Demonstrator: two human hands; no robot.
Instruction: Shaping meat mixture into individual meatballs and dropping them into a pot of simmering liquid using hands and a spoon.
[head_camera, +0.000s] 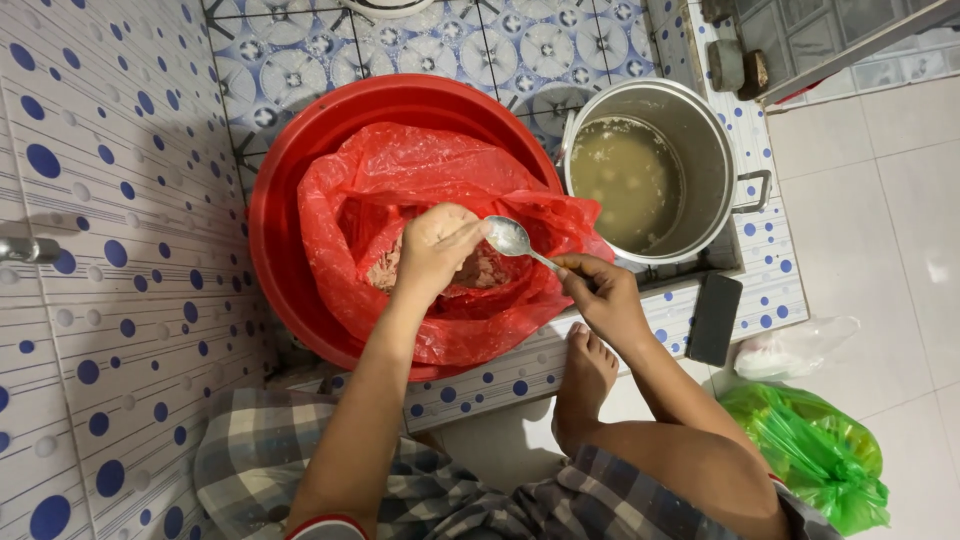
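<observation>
My left hand (437, 248) is closed in a loose fist over a red plastic bag (400, 170) of pinkish minced meat (482, 272), its fingertips right at the bowl of a metal spoon (512, 238). My right hand (600, 295) grips the spoon's handle, beside the bag's right edge. The bag lies open inside a large red basin (285, 180). Whether the left fist holds meat is hidden.
A steel pot (700, 130) of cloudy liquid stands right of the basin on the tiled ledge. A dark rectangular block (715, 318) leans at the ledge's edge. A green plastic bag (815, 450) and a clear bag (795, 345) lie on the floor. My bare foot (585, 380) rests below the ledge.
</observation>
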